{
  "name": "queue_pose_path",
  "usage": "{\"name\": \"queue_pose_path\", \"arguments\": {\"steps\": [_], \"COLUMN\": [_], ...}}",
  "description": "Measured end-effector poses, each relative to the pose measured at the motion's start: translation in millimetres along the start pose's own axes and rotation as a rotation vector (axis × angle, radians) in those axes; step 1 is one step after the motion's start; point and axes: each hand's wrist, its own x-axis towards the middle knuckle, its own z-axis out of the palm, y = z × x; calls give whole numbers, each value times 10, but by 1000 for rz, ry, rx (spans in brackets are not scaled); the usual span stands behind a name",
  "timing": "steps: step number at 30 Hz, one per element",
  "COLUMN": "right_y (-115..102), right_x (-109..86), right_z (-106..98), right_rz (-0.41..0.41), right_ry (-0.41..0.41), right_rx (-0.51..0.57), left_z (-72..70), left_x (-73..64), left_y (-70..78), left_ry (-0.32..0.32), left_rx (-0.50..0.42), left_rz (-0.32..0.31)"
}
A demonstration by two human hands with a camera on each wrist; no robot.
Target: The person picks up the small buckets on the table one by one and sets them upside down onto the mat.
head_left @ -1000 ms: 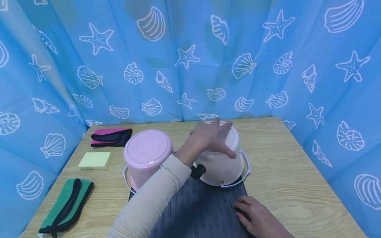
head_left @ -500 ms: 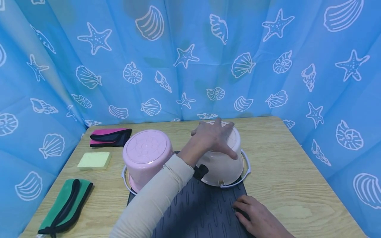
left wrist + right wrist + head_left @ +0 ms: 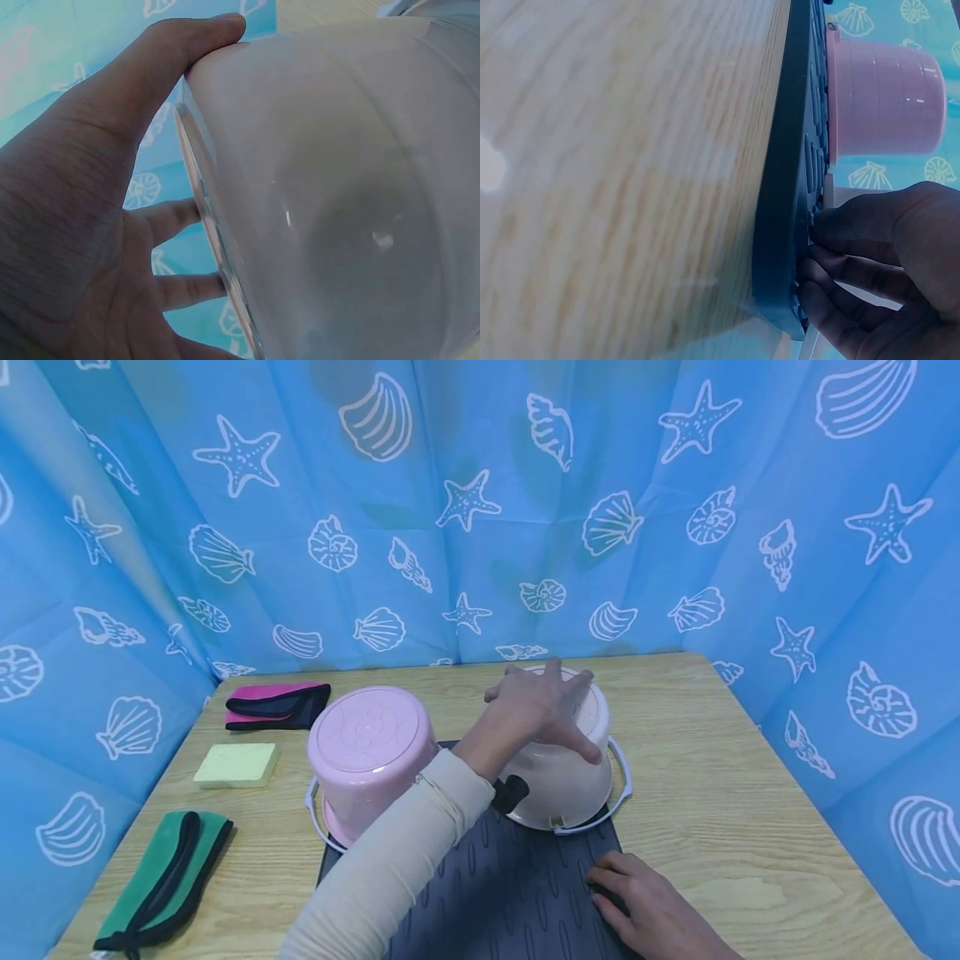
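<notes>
A whitish bucket (image 3: pixel 555 785) with a lavender handle (image 3: pixel 626 793) stands upside down at the mat's back right. My left hand (image 3: pixel 532 703) spreads over its upturned base; in the left wrist view the thumb (image 3: pixel 217 34) lies over the bucket's edge and the fingertips meet the base. Low in the head view, my right hand (image 3: pixel 641 902) rests at the right edge of the dark ribbed mat (image 3: pixel 480 893), its fingers loosely curled. In the right wrist view those fingertips touch the mat's upper side. Left of my forearm is an upturned pink bucket (image 3: pixel 371 731).
Along the table's left lie a folded pink-and-black cloth item (image 3: pixel 277 706), a pale yellow sponge (image 3: pixel 236 765) and a green-and-black strap-like cloth (image 3: pixel 165 881). A blue shell-patterned curtain (image 3: pixel 465 510) surrounds the wooden table (image 3: pixel 720 777).
My left hand has edged slightly to the right, and the top of the whitish bucket has shifted right with it. The right hand stays where it was.
</notes>
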Motion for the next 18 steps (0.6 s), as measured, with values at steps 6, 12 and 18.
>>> {"name": "queue_pose_path", "arguments": {"steps": [6,12,18], "right_y": [6,6,0], "right_x": [3,9,12], "right_z": [5,3,4], "right_rz": [-11,-12,5], "right_ry": [12,9,-7], "right_rx": [-4,-10,1], "left_z": [9,23,37], "left_x": [25,46,63], "left_y": [34,72,94], "left_ry": [-4,-8,-4], "left_rx": [24,30,50], "left_rz": [-14,-23,-26]}}
